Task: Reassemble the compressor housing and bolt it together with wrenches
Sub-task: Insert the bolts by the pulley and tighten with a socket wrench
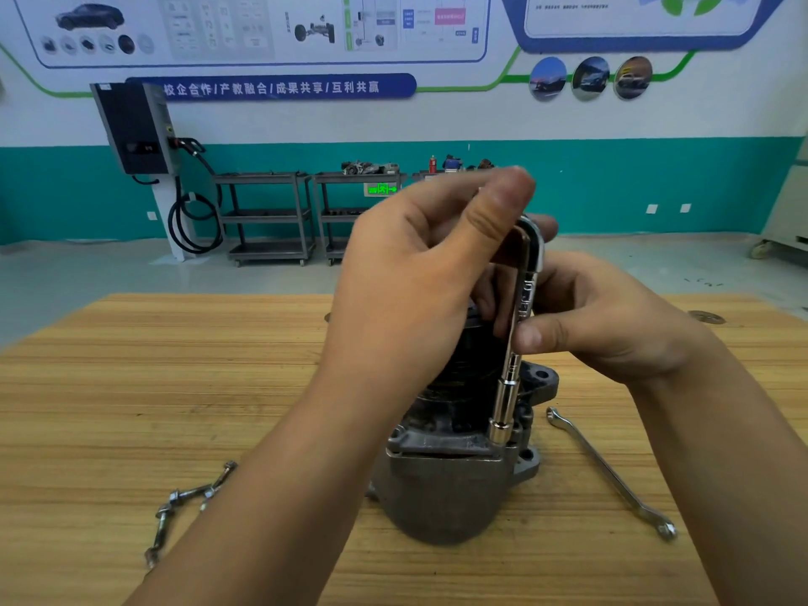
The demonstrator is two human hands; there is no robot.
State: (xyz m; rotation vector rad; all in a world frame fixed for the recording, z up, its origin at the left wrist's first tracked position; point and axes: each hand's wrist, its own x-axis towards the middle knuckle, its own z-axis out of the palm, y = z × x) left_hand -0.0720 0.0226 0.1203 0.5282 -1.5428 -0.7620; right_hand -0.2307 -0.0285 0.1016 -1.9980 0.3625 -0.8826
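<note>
Left hand grips the bent top of my chrome L-shaped socket wrench, right hand pinches its shaft | socket on grey cast-metal compressor housing, upright on pale wooden table | step: bolting, I judge | next: turn squarely; loose steel bolts wait left.

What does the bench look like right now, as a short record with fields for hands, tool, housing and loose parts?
left hand: grips the top bend of the socket wrench
right hand: pinches the wrench shaft lower down
socket wrench: upright, socket end down on the right flange of the compressor housing
compressor housing: stands on the wooden table, between the forearms
loose bolts: on the table, left of the housing
flat wrench: on the table, right of the housing, untouched
</note>
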